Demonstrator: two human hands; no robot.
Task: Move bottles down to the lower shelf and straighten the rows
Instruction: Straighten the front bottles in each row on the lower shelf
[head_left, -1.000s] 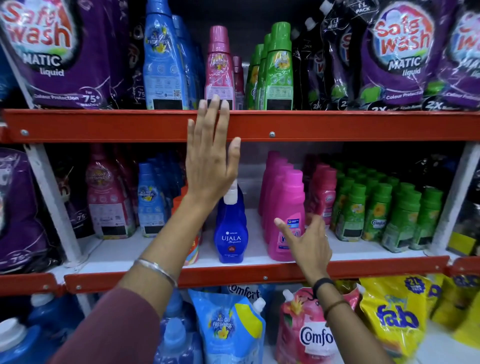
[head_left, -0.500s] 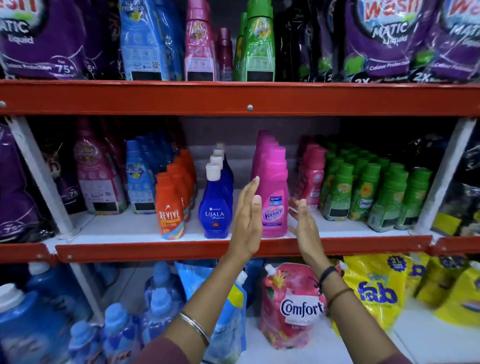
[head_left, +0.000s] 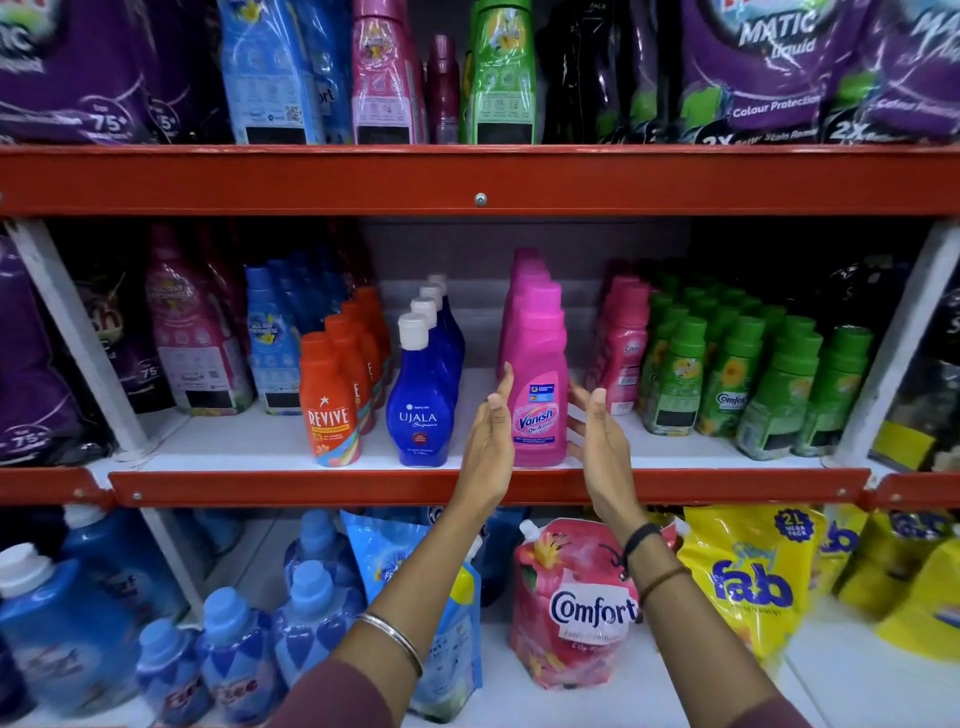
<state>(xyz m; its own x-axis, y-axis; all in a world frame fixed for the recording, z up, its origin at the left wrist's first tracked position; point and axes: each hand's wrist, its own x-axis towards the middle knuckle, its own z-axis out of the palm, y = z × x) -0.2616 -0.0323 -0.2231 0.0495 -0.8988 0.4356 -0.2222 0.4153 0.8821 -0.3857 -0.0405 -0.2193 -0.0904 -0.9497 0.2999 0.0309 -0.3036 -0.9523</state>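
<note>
Our two hands frame the front pink Vanish bottle (head_left: 539, 384) at the front edge of the middle shelf (head_left: 488, 486), palms turned inward and fingers spread; our left hand (head_left: 488, 447) stands just beside the bottle's left flank, its fingertips level with the label, and our right hand (head_left: 597, 441) mirrors it on the right flank; both are open and apart, clamped on nothing, and whether either palm already touches the plastic we cannot tell from this angle; the bottle stands upright, its long axis vertical, square between our palms and straight ahead of us, with neither hand clearly the nearer; behind it the pink row (head_left: 527, 280) runs back toward the rear wall of the shelf, leaning a little left of the front bottle; to its left along the same front edge stand the blue Ujala row (head_left: 422, 410) and the orange Revive row (head_left: 332, 415), to its right a smaller pink row (head_left: 621, 353) and the green Comfort bottles (head_left: 727, 379); taller bottles wait on the upper shelf (head_left: 478, 182) above, behind its red lip; in our judgement the coming move turns on closing both palms evenly on the two flanks, so the bottle slides back or squares up along the row's line without twisting; pressed from one side only, it would likely tip toward its neighbours.
</note>
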